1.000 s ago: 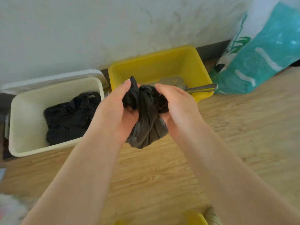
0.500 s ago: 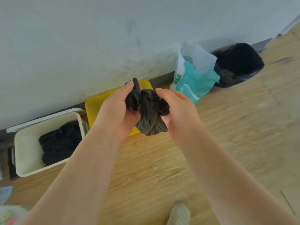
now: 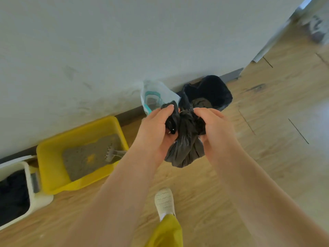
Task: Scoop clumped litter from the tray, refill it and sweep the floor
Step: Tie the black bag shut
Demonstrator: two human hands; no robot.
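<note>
A small black plastic bag (image 3: 184, 150) hangs in the air in front of me, its bunched top gripped by my left hand (image 3: 156, 129) and my right hand (image 3: 211, 125). Down to the left stands the yellow litter tray (image 3: 51, 168) against the wall, holding grey litter (image 3: 85, 157). A perforated scoop (image 3: 109, 152) lies in the litter at the tray's right side. Behind my hands a teal-and-white litter bag (image 3: 153, 97) leans on the wall.
A bin lined with a black bag (image 3: 211, 91) stands by the wall just beyond my hands. A white container (image 3: 33, 198) with dark contents sits left of the tray. My foot in a cream shoe (image 3: 164, 202) is on the wooden floor (image 3: 267, 139).
The view has risen and swung right, so the tray and white container slid to the lower left and the lined bin came in behind my hands. Both hands keep gripping the black bag.
</note>
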